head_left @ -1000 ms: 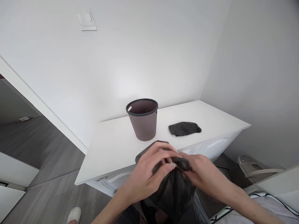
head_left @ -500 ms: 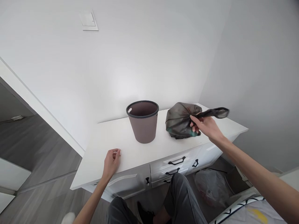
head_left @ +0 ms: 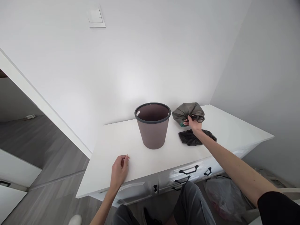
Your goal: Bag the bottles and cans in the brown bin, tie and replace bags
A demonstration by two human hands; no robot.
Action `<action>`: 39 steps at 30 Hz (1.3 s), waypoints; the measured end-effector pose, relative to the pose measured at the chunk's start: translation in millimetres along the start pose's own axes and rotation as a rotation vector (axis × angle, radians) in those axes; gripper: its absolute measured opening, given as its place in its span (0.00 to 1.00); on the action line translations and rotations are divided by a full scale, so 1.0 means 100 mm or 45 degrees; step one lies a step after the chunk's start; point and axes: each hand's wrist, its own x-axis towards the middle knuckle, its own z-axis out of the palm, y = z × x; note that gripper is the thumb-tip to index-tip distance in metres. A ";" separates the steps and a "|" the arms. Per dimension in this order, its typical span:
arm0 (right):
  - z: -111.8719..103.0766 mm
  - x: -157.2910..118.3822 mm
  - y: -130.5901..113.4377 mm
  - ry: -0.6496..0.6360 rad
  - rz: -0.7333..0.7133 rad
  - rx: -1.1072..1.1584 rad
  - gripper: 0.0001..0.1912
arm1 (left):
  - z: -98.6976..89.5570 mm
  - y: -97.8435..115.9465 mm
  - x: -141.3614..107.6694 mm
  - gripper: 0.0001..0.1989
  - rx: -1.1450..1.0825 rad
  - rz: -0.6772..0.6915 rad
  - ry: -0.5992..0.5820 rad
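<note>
My right hand [head_left: 194, 124] is closed on the gathered neck of a full, tied dark garbage bag [head_left: 185, 109], at the back right of the white cabinet top [head_left: 131, 162]. Something green shows through the plastic. Below my right wrist lies a flat black plastic bag [head_left: 188, 139], partly covered by the forearm. A mauve trash can [head_left: 153, 134] with a dark grey rim stands upright to the left of the bags, and no liner shows at its rim. My left hand [head_left: 120, 170] rests near the cabinet's front edge, fingers curled towards the thumb, nothing visible in them.
Drawers with black handles [head_left: 188, 170] form the cabinet front above my knees. A clear plastic bag [head_left: 226, 193] sits on the floor at the right. Walls bound the back and right; a light switch [head_left: 96, 17] is at upper left.
My right hand has moved the tied bag back and to the right along the cabinet top. The flat black bag now shows in front of it. My left hand stays curled near the edge.
</note>
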 end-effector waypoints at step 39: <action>-0.21 -1.23 0.70 -0.395 -0.237 -1.168 0.37 | 0.01 0.14 -0.05 0.23 0.058 0.007 -0.016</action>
